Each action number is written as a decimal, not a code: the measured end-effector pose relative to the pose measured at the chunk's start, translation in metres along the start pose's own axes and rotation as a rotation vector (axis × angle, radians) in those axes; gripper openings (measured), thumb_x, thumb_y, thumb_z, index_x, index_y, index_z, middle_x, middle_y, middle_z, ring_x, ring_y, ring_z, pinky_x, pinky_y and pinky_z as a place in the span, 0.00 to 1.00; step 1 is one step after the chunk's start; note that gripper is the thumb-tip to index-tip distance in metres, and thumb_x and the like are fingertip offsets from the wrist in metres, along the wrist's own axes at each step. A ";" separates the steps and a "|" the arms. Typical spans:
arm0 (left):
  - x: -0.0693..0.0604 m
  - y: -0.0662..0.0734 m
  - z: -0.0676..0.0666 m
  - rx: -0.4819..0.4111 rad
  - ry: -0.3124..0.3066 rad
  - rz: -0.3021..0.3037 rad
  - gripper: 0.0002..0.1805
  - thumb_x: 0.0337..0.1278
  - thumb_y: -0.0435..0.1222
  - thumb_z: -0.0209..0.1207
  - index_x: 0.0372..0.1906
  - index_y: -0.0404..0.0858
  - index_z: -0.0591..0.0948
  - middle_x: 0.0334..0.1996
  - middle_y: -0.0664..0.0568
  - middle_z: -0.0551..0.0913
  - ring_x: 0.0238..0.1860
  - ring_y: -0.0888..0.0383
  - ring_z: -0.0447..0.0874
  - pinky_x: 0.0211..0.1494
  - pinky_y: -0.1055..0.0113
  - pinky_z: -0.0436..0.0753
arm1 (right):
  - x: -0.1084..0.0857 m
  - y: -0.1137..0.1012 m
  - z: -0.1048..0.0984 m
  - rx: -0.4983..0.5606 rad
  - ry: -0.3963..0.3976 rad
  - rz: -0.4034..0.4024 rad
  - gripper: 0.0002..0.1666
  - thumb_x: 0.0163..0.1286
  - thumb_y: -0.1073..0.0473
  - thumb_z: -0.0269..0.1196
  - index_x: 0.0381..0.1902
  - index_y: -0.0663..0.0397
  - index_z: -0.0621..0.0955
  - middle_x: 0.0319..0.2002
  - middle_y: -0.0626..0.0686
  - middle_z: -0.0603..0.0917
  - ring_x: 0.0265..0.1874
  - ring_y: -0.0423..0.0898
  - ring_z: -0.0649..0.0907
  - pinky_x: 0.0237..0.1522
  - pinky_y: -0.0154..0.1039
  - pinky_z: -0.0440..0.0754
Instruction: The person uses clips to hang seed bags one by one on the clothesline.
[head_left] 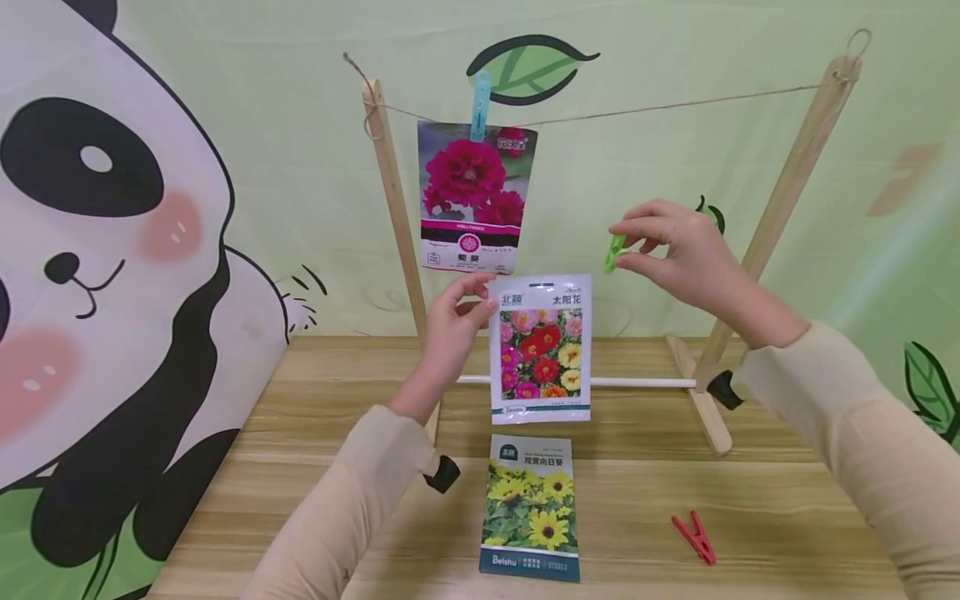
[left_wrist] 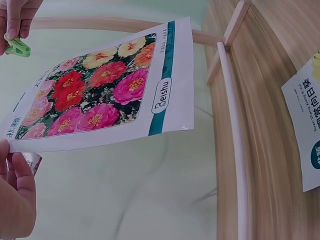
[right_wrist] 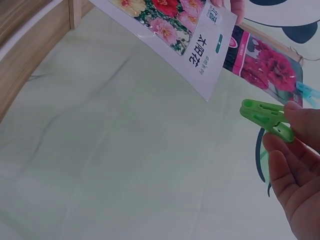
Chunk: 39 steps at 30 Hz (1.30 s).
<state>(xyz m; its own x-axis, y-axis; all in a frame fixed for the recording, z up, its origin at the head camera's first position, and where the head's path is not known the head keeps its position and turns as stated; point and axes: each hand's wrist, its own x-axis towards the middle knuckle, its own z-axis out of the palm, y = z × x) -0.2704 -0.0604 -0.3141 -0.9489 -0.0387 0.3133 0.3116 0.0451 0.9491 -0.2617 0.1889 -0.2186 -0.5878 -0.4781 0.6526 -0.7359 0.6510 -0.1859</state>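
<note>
My left hand (head_left: 456, 322) pinches the upper left edge of a white seed packet (head_left: 540, 350) with red, pink and yellow flowers, holding it upright above the table. To its right, my right hand (head_left: 678, 250) pinches a green clothespin (head_left: 614, 253) between thumb and fingers, apart from the packet. A hollyhock seed packet (head_left: 471, 196) hangs from a twine line (head_left: 645, 110) by a blue clothespin (head_left: 481, 107). In the right wrist view the green clothespin (right_wrist: 267, 119) shows close up, below the white packet's corner.
Wooden posts (head_left: 795, 192) hold the twine, joined low down by a white rod (head_left: 645, 383). On the wooden table (head_left: 630, 517) lie a sunflower seed packet (head_left: 529, 508) and a red clothespin (head_left: 695, 537). Behind stands a pale green backdrop (head_left: 285, 142) with a printed panda.
</note>
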 end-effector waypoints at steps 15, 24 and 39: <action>0.008 0.011 0.004 -0.035 -0.047 -0.015 0.15 0.54 0.27 0.53 0.48 0.39 0.76 0.33 0.54 0.70 0.34 0.58 0.74 0.35 0.71 0.78 | 0.011 -0.002 -0.010 0.000 -0.004 0.052 0.18 0.49 0.69 0.66 0.41 0.65 0.80 0.39 0.56 0.80 0.28 0.45 0.79 0.33 0.14 0.69; 0.013 0.018 0.007 -0.041 -0.047 0.013 0.15 0.54 0.27 0.54 0.48 0.39 0.76 0.33 0.54 0.70 0.33 0.59 0.74 0.34 0.72 0.78 | 0.019 -0.003 -0.015 0.005 0.001 0.075 0.18 0.50 0.69 0.65 0.42 0.64 0.80 0.40 0.55 0.80 0.29 0.38 0.76 0.34 0.15 0.69; 0.020 0.025 0.012 -0.011 -0.029 0.054 0.15 0.53 0.27 0.54 0.47 0.38 0.76 0.32 0.53 0.71 0.31 0.60 0.73 0.31 0.73 0.76 | 0.030 -0.005 -0.026 0.022 -0.016 0.129 0.17 0.52 0.67 0.65 0.43 0.63 0.80 0.41 0.55 0.80 0.29 0.21 0.70 0.35 0.15 0.69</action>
<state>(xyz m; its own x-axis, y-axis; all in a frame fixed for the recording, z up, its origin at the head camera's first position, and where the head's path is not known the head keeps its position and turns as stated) -0.2826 -0.0478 -0.2841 -0.9315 -0.0071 0.3636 0.3632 0.0353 0.9311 -0.2671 0.1866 -0.1793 -0.6834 -0.4007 0.6103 -0.6607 0.6951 -0.2835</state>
